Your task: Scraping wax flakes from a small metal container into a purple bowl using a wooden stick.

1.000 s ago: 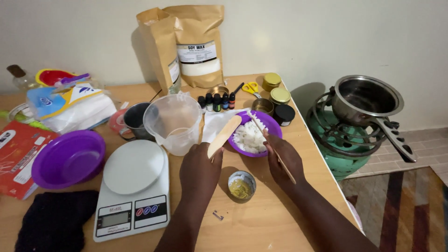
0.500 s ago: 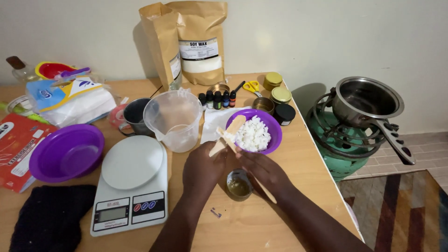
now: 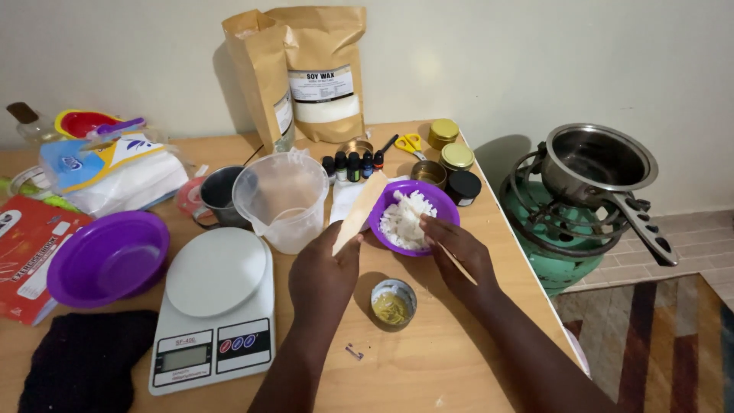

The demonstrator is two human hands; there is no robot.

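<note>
- Left hand [image 3: 325, 268]: closed around the lower end of a flat pale wooden stick [image 3: 359, 212], which slants up beside the bowl rim
- Right hand [image 3: 459, 252]: pinching a thin wooden stick [image 3: 459, 265] at the small purple plastic bowl [image 3: 447, 203] of white wax flakes [image 3: 403, 218]
- Small round tin [image 3: 394, 303]: on the light wooden surface [image 3: 428, 359], between the wrists
- Surface: carries a white digital scale [image 3: 215, 310] and a clear plastic jug [image 3: 283, 200]
- Room: cream wall [image 3: 497, 53]; green gas burner [image 3: 562, 229] with a steel saucepan [image 3: 600, 164] stands to the right
</note>
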